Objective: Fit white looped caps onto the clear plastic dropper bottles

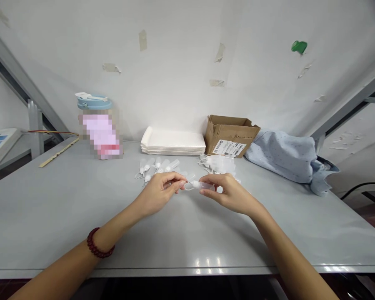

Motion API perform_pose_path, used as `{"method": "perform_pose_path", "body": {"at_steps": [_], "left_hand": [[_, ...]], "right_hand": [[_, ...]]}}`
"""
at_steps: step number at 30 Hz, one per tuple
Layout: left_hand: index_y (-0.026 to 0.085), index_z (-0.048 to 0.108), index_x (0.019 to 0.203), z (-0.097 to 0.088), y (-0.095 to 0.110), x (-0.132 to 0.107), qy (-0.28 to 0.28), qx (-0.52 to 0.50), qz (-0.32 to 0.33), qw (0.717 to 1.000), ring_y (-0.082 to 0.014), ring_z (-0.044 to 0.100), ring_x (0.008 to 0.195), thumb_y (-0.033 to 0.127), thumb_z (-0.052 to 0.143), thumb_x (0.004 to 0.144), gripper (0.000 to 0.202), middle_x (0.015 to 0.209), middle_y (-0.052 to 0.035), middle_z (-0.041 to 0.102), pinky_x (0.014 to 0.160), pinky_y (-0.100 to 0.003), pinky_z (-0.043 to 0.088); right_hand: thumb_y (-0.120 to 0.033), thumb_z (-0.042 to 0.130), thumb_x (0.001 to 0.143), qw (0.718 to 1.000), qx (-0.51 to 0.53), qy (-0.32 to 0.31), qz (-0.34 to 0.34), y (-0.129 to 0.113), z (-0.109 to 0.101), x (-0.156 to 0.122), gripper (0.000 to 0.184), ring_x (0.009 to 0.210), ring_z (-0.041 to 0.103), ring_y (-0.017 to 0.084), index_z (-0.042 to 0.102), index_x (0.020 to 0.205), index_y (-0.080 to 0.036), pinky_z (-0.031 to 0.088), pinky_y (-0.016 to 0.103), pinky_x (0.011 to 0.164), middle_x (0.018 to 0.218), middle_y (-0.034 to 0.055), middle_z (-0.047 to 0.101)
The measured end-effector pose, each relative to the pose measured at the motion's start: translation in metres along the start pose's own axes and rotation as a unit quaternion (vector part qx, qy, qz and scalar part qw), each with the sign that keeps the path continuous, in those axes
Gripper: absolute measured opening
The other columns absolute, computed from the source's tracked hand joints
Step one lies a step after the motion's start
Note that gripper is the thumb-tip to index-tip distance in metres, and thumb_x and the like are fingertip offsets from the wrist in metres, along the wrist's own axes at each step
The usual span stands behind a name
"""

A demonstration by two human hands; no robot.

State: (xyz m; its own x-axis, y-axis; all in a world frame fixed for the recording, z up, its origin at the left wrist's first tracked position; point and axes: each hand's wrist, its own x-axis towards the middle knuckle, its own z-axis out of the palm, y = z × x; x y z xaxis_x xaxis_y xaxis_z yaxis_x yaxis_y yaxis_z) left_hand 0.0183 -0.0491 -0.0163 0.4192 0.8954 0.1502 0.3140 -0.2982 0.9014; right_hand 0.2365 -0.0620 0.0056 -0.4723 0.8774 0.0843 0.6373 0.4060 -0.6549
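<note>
My left hand (161, 189) and my right hand (229, 191) meet over the middle of the grey table (50, 208). Between them is a small clear plastic vial (203, 185) with a white cap and loop. My right hand pinches the vial's body. My left hand's fingers pinch the cap end. Just behind my hands lies a loose group of similar vials (158, 166), and a pile of white caps or loops (218, 163) sits behind my right hand.
A stack of white sheets (173, 141) and an open cardboard box (229, 135) stand at the back by the wall. A blue cloth (287, 156) lies at the right, a lidded drink bottle (95, 121) at the back left. A dark red bead bracelet (96, 246) circles my left wrist.
</note>
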Motion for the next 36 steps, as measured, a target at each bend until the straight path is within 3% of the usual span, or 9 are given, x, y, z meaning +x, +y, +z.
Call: {"method": "perform_pose_path", "body": {"at_steps": [13,22,36], "left_hand": [[0.017,0.065,0.083,-0.0006,0.0,-0.0013,-0.01,0.002,-0.009,1.0,-0.0121,0.052,0.066,0.029,0.05,0.087,0.02,0.074,-0.0007,0.062,0.058,-0.023,0.042],[0.017,0.065,0.085,-0.0001,-0.0017,-0.0007,-0.017,0.006,-0.007,1.0,-0.0126,0.052,0.066,0.03,0.049,0.087,0.021,0.076,-0.0014,0.063,0.06,-0.023,0.042],[0.016,0.066,0.083,0.0033,-0.0047,-0.0014,-0.002,0.091,0.037,0.995,-0.0139,0.056,0.069,0.022,0.047,0.086,0.02,0.076,-0.002,0.066,0.062,-0.024,0.042]], "right_hand": [[-0.025,0.056,0.084,1.0,0.007,0.002,-0.009,-0.003,-0.001,0.0004,0.016,0.066,0.054,0.012,0.067,0.093,-0.018,0.041,0.024,0.059,0.082,0.002,0.067],[-0.026,0.056,0.085,1.0,-0.001,0.0,-0.021,-0.0012,-0.0005,-0.0006,0.016,0.06,0.048,0.01,0.069,0.09,-0.016,0.037,0.022,0.055,0.071,0.0005,0.064],[-0.025,0.056,0.086,0.996,-0.035,0.029,-0.073,0.0056,0.006,0.002,0.016,0.056,0.044,0.009,0.068,0.082,-0.014,0.033,0.023,0.055,0.062,-0.0006,0.057]]}}
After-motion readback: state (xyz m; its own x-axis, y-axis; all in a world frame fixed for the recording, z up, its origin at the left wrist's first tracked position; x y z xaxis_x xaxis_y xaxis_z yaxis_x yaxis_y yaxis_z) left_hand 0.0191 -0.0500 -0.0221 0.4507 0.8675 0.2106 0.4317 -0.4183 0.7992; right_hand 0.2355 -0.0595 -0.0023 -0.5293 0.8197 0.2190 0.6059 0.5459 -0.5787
